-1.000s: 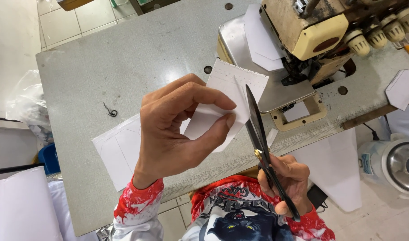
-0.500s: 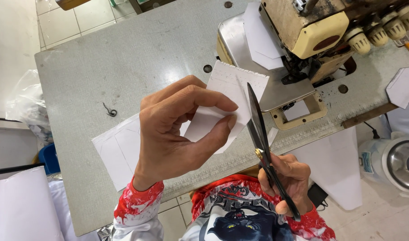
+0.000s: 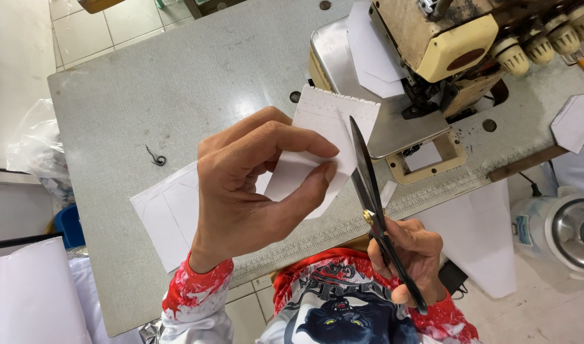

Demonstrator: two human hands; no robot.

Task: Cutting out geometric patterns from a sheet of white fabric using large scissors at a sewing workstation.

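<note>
My left hand (image 3: pixel 250 185) pinches a white fabric piece (image 3: pixel 330 124) between thumb and fingers, lifted above the grey sewing table (image 3: pixel 177 83). My right hand (image 3: pixel 410 255) grips black scissors (image 3: pixel 367 175), blades pointing up and lying along the right edge of the piece. The top edge of the piece has a stitched, slightly jagged seam. A red and white sleeve covers my left forearm.
A beige overlock sewing machine (image 3: pixel 445 57) stands at the back right, with white cut pieces (image 3: pixel 371 54) on its plate. More white pieces (image 3: pixel 167 213) lie flat on the table by my left hand, another (image 3: pixel 575 121) at the far right. A dark thread scrap (image 3: pixel 155 157) lies on the table.
The scissors have shifted slightly along the right edge of the white piece; both hands stay almost in place.
</note>
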